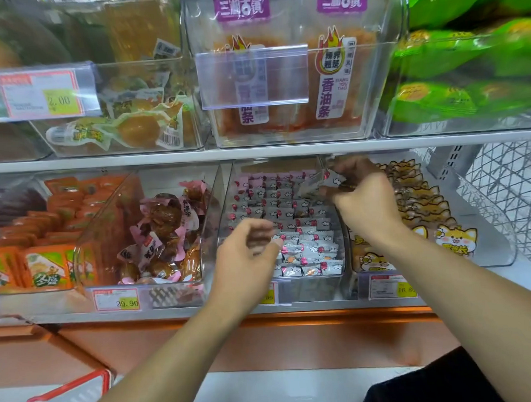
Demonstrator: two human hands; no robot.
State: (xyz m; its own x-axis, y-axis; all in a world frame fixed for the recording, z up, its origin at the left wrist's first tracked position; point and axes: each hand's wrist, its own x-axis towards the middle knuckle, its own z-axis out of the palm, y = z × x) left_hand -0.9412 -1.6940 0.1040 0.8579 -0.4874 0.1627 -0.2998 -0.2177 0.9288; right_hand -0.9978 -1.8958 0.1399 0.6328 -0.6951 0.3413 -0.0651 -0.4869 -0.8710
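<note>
A clear plastic bin (227, 203) on the lower shelf holds several rows of small white-and-pink wrapped snack packets (290, 218). My right hand (363, 201) reaches over the bin's back right part and pinches a few of these small packets (331, 178) in its fingertips. At the bin's front left hovers my left hand (245, 255), its fingers loosely curled and holding nothing that I can see.
Left of it stands a bin of brown pink-wrapped snacks (163, 235), then orange packets (44, 264). To the right is a bin of cat-print packets (420, 210) and a white wire basket (512, 192). The upper shelf (255, 151) carries more bins close above my hands.
</note>
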